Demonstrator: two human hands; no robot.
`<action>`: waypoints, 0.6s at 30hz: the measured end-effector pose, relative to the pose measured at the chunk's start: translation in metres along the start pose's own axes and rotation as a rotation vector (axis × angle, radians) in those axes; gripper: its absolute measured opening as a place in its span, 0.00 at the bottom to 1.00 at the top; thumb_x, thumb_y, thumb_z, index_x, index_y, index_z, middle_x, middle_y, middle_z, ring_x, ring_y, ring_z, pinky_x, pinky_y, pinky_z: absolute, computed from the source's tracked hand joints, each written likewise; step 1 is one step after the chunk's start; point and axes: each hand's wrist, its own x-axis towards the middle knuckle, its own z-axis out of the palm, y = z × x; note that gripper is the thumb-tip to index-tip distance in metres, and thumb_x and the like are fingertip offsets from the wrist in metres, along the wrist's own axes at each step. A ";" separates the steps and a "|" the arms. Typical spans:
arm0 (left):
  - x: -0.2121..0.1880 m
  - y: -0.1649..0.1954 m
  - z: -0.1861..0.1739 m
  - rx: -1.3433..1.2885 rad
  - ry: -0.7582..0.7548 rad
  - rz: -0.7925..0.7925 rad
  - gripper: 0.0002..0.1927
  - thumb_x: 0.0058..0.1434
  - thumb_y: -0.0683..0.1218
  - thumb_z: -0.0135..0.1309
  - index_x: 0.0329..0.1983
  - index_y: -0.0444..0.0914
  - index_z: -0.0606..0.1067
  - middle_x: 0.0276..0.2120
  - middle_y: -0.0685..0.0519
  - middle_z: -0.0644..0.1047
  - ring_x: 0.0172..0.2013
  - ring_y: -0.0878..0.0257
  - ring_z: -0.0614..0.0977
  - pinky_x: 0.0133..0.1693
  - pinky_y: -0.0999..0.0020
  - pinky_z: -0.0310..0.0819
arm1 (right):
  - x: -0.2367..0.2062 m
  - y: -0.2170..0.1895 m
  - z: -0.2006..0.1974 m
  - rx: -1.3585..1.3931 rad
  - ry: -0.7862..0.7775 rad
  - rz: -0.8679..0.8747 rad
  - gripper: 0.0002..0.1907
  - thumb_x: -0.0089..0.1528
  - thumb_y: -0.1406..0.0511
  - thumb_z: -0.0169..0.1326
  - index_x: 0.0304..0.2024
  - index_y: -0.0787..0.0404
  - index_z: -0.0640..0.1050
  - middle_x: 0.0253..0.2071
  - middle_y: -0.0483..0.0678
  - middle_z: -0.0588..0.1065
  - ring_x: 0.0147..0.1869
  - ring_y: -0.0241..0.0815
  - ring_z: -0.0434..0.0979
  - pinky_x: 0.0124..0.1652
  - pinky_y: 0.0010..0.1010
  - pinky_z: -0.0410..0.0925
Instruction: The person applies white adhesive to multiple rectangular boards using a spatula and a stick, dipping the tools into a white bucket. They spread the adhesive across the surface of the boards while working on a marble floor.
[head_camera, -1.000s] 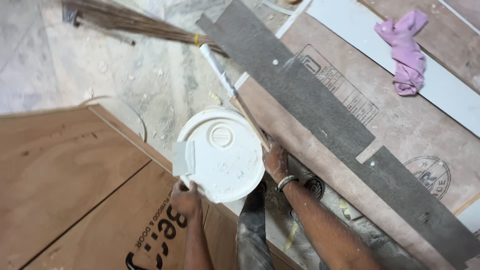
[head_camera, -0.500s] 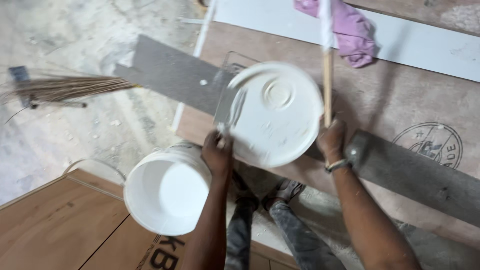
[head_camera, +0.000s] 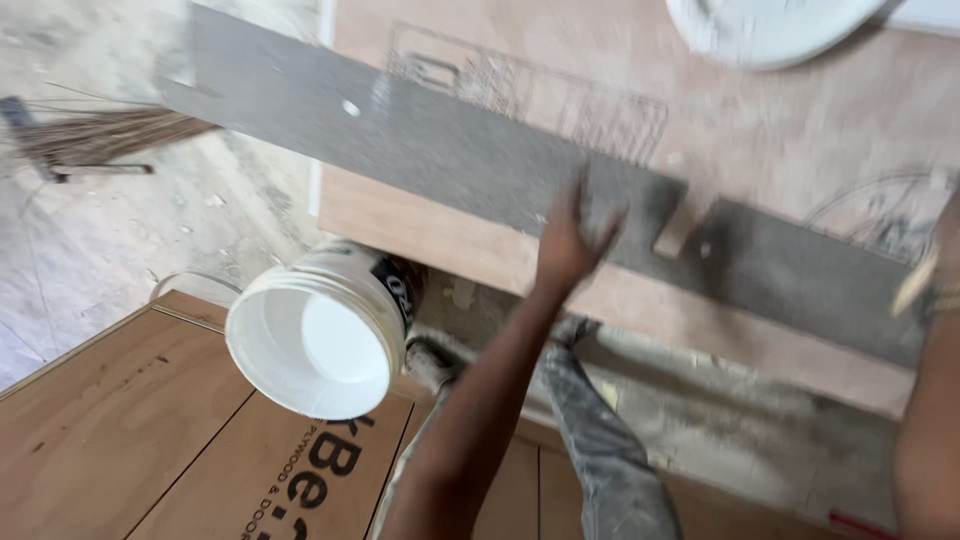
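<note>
White bucket (head_camera: 318, 335) tipped toward the camera, open, inside bare, resting at the plywood sheet's (head_camera: 140, 440) edge. Round white lid (head_camera: 770, 25) off, lying apart at top. Left hand (head_camera: 572, 240) over the grey plank (head_camera: 450, 150), fingers spread, gripping nothing. Right hand's fingers out of view, wrist only.

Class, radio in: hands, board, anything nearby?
Left hand open, reaching onto long grey board. Right hand's grip out of view. Open white plastic bucket beside, nothing blocking.

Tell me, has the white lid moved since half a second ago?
Yes. The white lid was held over the long grey strip; now it sits beyond that strip, on the far side from the bucket, and the left hand has let go.
</note>
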 end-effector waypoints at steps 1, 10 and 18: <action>-0.042 -0.001 -0.017 -0.071 -0.074 -0.128 0.43 0.60 0.55 0.63 0.74 0.36 0.60 0.62 0.38 0.73 0.55 0.48 0.80 0.52 0.57 0.77 | -0.038 0.000 -0.009 0.026 -0.008 0.021 0.21 0.68 0.54 0.58 0.47 0.67 0.78 0.27 0.54 0.74 0.29 0.45 0.75 0.30 0.38 0.68; -0.250 -0.086 -0.252 -0.084 -0.024 -0.744 0.31 0.62 0.50 0.60 0.67 0.39 0.68 0.52 0.48 0.81 0.51 0.60 0.84 0.48 0.63 0.79 | -0.306 -0.031 0.098 0.123 -0.298 0.345 0.24 0.64 0.51 0.59 0.50 0.64 0.79 0.24 0.50 0.74 0.27 0.38 0.73 0.29 0.34 0.67; -0.258 -0.141 -0.387 -0.530 0.207 -0.631 0.22 0.67 0.47 0.53 0.63 0.35 0.70 0.50 0.50 0.79 0.48 0.62 0.82 0.41 0.66 0.84 | -0.427 -0.215 0.130 -0.044 -0.577 -0.061 0.28 0.58 0.47 0.60 0.49 0.62 0.79 0.22 0.44 0.76 0.24 0.30 0.76 0.27 0.28 0.69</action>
